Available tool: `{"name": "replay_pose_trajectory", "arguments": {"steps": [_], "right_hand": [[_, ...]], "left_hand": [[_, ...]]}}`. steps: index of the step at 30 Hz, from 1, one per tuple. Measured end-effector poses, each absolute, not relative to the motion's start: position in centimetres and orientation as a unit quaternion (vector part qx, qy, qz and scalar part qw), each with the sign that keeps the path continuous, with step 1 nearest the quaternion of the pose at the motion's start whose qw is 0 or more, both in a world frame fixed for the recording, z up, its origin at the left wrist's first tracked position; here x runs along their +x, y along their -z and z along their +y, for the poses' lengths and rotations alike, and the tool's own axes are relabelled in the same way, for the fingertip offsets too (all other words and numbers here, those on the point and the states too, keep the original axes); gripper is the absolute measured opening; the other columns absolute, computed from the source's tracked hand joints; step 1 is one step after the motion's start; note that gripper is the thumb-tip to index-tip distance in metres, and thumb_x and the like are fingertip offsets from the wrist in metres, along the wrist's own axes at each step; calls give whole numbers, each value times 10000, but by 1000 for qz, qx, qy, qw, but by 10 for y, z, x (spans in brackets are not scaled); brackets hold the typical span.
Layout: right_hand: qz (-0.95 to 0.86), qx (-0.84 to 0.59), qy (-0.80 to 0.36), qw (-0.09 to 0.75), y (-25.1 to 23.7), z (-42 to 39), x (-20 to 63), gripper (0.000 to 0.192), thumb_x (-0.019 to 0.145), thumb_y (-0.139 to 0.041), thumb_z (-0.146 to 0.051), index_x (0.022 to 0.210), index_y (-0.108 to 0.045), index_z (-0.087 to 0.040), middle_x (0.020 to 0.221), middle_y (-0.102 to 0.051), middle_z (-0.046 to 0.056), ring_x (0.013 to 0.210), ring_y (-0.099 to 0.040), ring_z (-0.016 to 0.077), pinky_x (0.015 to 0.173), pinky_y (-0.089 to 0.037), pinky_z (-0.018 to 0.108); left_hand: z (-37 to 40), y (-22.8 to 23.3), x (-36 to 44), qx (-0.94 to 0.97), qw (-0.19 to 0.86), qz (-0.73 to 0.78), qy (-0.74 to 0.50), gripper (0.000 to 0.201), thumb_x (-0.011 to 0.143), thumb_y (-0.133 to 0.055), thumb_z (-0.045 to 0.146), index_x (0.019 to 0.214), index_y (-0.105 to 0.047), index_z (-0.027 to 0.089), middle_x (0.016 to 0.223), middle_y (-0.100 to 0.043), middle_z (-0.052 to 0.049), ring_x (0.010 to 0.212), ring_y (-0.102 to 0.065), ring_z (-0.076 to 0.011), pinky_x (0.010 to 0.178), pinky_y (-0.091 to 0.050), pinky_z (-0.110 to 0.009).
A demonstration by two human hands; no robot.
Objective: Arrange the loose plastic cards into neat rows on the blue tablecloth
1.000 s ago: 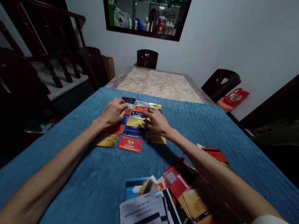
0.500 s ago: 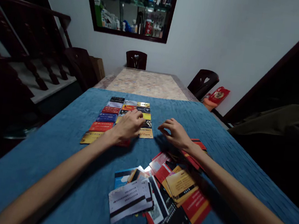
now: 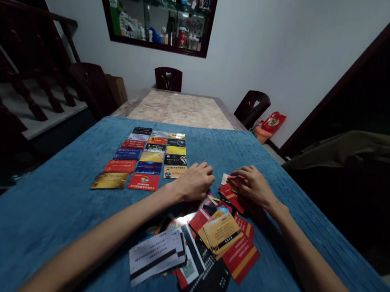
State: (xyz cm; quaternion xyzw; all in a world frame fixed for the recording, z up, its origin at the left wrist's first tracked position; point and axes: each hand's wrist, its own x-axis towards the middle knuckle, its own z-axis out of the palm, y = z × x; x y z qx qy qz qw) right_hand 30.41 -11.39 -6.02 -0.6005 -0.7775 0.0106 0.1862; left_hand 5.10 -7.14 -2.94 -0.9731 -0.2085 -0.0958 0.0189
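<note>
Rows of cards lie face up on the blue cloth; among them are a gold card, a red card and a tan VIP card. My left hand hovers right of these rows, above the far edge of the loose pile, fingers curled and their tips hidden. My right hand has its fingers bent round red cards at the pile's far right. Nearer me, the heap holds white striped cards, yellow cards and black cards, overlapping at odd angles.
Beyond the cloth the patterned tabletop continues toward the wall. Dark chairs stand around its far end. A shelf cabinet with bottles hangs above. A railing runs on the left; a red bag sits right.
My left hand has moved right, off the rows, uncovering the cards beneath. My right hand has shifted right onto the red cards. The camera view has turned slightly right.
</note>
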Motion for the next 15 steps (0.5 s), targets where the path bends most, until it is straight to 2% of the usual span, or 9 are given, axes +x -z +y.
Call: {"name": "replay_pose_trajectory", "arguments": {"steps": [2,5,10,15], "right_hand": [[-775,-610,-8,167,61,-116,313,274,809,-602,-236,1042,-746,-216,1042,-703,101,952,-568,239,855,-437,357],[-766,-627,-4,140,65,-117,324,441,743,-573,-126,1144,-723,-226,1153,-685,104,1005,-568,247,905,-439,370],[-753,-649,-33,106,79,-117,336,663,672,-496,-18,1284,-658,-213,1356,-616,106,1214,-531,270,1016,-421,407],[-759,-639,-74,99,84,-115,344,681,686,-492,-33,1325,-632,-220,1405,-588,104,1259,-532,269,1055,-422,443]], "left_hand": [[-72,30,61,-976,7,-198,89,195,918,-502,183,1005,-673,152,1084,-619,-118,1015,-519,-252,803,-447,-370],[-71,31,74,-980,-3,-184,73,212,930,-500,196,1074,-651,157,1133,-619,-113,1041,-522,-253,813,-453,-366],[-70,34,90,-983,-25,-170,57,212,946,-480,206,1096,-623,162,1168,-617,-114,1029,-538,-247,823,-468,-364],[-70,42,95,-984,-47,-160,63,197,913,-513,179,1081,-613,163,1207,-604,-120,1046,-539,-248,866,-483,-380]]}}
